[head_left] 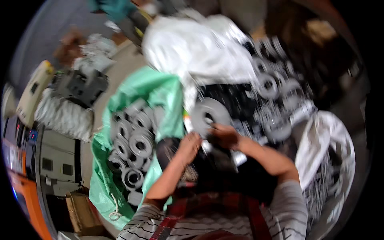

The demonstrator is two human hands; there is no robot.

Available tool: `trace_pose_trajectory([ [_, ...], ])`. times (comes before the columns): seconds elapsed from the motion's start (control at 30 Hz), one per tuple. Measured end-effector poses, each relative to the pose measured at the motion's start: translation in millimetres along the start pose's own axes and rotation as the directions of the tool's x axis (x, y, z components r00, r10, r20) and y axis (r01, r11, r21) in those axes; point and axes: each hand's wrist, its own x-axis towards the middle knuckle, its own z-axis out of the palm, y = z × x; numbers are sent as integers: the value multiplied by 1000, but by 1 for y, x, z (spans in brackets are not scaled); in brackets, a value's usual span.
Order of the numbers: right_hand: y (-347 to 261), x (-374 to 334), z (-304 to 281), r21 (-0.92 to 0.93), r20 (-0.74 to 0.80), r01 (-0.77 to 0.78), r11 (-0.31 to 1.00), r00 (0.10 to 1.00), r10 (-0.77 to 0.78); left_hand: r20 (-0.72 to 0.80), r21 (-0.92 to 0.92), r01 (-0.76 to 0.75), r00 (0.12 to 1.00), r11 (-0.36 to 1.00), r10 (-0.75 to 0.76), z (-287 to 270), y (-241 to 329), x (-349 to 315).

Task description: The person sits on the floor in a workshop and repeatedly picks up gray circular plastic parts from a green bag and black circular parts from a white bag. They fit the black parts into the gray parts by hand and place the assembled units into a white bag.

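A round grey plastic ring (pixel 218 111) with a small central hole is held up in front of me, its face tilted toward me. My right hand (pixel 226 137) grips its lower right edge with bent fingers. At its lower left edge, the fingers of my left hand (pixel 189 147) are pinched closed on the rim. Motion blur hides the fingertips' exact contact. To the left, a green woven sack (pixel 167 86) stands open, filled with several similar grey rings (pixel 141 143). Beyond my hands lies a heap of loose grey rings (pixel 268 86) and small dark plastic parts (pixel 230 100).
A large white sack (pixel 196 46) bulges behind the heap. Another white sack (pixel 322 128) at the right holds thin grey pieces (pixel 320 186). Far left are a grey cabinet (pixel 60 150), an orange machine panel (pixel 28 200) and a cardboard box (pixel 82 214). A person (pixel 120 12) stands at the back.
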Motion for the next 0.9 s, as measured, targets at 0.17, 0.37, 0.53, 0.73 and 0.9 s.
trace_pose_trajectory([
  [0.17,-28,7,31,199,-78,82,977,995,-68,-108,85,90,991,992,-81,5,15,-7],
  [0.37,74,14,21,-72,-62,-547,834,837,544,-2,676,-264,933,688,360,-23,21,48],
  [0.53,135,34,-24,-503,173,-700,508,494,852,-94,296,-144,979,944,179,3,40,89],
  [0.73,98,55,-8,-203,-127,-689,695,723,679,-132,176,-52,988,983,75,-10,39,72],
  [0.9,36,52,0,93,-365,-314,945,872,325,-24,42,124,992,991,-123,11,32,57],
])
